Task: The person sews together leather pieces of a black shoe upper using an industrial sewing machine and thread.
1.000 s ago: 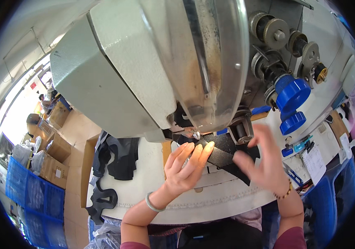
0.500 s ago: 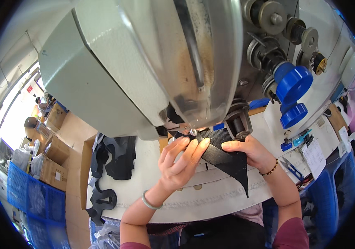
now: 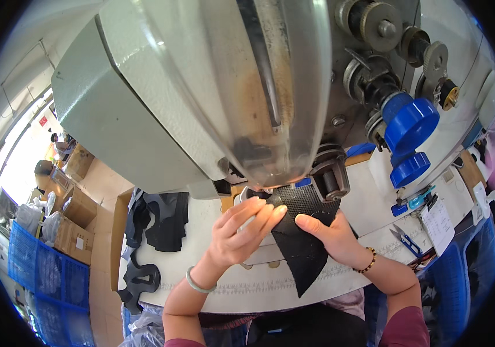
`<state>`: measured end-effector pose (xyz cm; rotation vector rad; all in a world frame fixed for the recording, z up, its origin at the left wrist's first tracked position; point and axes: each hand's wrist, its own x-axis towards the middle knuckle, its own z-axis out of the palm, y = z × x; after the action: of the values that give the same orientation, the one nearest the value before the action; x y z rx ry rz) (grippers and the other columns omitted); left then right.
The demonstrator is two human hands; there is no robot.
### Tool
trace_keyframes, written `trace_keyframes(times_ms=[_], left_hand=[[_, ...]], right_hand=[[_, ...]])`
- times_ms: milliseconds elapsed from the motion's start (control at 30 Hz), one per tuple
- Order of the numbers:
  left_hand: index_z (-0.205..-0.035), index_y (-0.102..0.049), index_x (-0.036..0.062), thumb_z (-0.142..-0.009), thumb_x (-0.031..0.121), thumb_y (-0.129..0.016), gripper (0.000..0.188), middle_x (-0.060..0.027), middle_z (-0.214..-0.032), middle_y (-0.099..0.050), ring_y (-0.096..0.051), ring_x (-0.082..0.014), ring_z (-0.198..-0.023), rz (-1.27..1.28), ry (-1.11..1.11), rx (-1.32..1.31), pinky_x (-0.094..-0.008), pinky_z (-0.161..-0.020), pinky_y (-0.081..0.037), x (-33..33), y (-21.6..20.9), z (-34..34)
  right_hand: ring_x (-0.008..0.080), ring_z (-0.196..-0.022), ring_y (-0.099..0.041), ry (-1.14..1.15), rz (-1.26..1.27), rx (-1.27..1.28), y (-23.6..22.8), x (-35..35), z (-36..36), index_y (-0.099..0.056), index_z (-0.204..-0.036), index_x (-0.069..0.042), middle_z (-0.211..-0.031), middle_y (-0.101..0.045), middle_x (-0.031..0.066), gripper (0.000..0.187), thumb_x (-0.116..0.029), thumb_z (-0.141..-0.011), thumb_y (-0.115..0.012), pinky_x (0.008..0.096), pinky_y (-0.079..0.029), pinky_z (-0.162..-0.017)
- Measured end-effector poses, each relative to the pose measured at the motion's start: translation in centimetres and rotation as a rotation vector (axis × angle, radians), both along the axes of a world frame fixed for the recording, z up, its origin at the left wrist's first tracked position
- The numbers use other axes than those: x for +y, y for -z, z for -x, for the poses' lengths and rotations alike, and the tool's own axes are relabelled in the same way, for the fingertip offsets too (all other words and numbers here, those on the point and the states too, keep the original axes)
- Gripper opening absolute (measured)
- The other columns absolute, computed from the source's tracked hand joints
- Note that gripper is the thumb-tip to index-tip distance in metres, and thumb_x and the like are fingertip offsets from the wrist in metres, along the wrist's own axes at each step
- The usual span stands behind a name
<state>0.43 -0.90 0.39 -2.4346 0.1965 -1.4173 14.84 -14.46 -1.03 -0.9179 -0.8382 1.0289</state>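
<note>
A black piece of textured sheet material (image 3: 300, 248) lies under the head of a grey sewing machine (image 3: 161, 124), its pointed end hanging toward me. My left hand (image 3: 237, 234) has its fingers bunched at the left edge of the piece, close by the needle area. With thumb on top and fingers beneath, my right hand (image 3: 339, 242) grips the right side of the piece. The machine's clear guard (image 3: 294, 115) and head hide the needle. A roller-like metal part (image 3: 331, 173) stands just above my right hand.
More cut black pieces (image 3: 166, 222) lie on the left of the white table (image 3: 224, 295). Thread snips (image 3: 406, 242), a paper sheet (image 3: 437, 225) and blue knobs (image 3: 410, 126) are at the right. Cardboard boxes (image 3: 74, 240) and blue crates (image 3: 45, 260) stand on the floor at left.
The black piece has turned, its point swinging leftward and nearer to me. My right hand has moved a little left and down with it, and my left hand slightly left.
</note>
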Motion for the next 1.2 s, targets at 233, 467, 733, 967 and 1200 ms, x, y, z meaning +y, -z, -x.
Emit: trace_keyframes(times_ms=[233, 467, 733, 967, 1200], left_hand=[[-0.087, -0.073, 0.0064, -0.064, 0.002, -0.074, 0.024, -0.0003, -0.091, -0.057, -0.06, -0.017, -0.087, -0.05, 0.081, -0.054, -0.0272, -0.076, -0.058, 0.9, 0.2, 0.2], [-0.089, -0.073, 0.0074, -0.064, 0.004, -0.076, 0.026, 0.0005, -0.093, -0.057, -0.062, -0.019, -0.088, -0.048, 0.039, -0.022, -0.0281, -0.079, -0.059, 1.1, -0.2, 0.4], [-0.096, -0.072, 0.0089, -0.058, 0.0, -0.07, 0.039, -0.0005, -0.097, -0.058, -0.063, -0.0221, -0.088, 0.089, 0.046, 0.001, -0.0286, -0.068, -0.056, 1.3, -0.4, 0.4], [-0.096, -0.072, 0.0178, -0.061, 0.007, -0.069, 0.037, -0.0086, -0.093, -0.055, -0.062, -0.0296, -0.089, 0.233, 0.02, 0.119, -0.0398, -0.076, -0.053, 1.4, 0.0, 1.0], [-0.104, -0.071, 0.0209, -0.059, 0.006, -0.063, 0.048, -0.0119, -0.093, -0.051, -0.058, -0.0308, -0.09, 0.293, -0.041, 0.162, -0.043, -0.084, -0.049, 1.0, -0.5, 1.3]], right_hand=[[-0.0005, -0.053, -0.043, 0.053, 0.006, -0.166, 2.0, 0.0, 0.9, -0.065, -0.079, 0.0, -0.064, -0.056, -0.0069, 0.025, -0.021, -0.091, -0.061, 0.0185, -0.032, -0.043], [-0.0007, -0.049, -0.036, -0.017, 0.028, -0.21, 0.6, -0.2, 0.8, -0.057, -0.063, -0.002, -0.056, -0.048, -0.0075, 0.037, -0.026, -0.091, -0.061, 0.0198, -0.026, -0.041], [0.0003, -0.051, -0.033, 0.075, -0.026, -0.281, 2.3, -0.1, 1.0, -0.055, -0.066, -0.002, -0.057, -0.044, -0.0072, 0.034, -0.025, -0.091, -0.061, 0.0209, -0.025, -0.043], [0.0015, -0.053, -0.034, 0.083, -0.1, -0.474, 1.6, -0.4, 0.8, -0.055, -0.071, -0.001, -0.058, -0.043, -0.0055, 0.029, -0.021, -0.091, -0.06, 0.0214, -0.026, -0.045], [0.0045, -0.058, -0.049, 0.569, -0.133, -0.326, 0.8, 1.4, -2.1, -0.063, -0.083, -0.002, -0.063, -0.058, 0.0002, 0.03, -0.022, -0.097, -0.045, 0.0197, -0.037, -0.054]])
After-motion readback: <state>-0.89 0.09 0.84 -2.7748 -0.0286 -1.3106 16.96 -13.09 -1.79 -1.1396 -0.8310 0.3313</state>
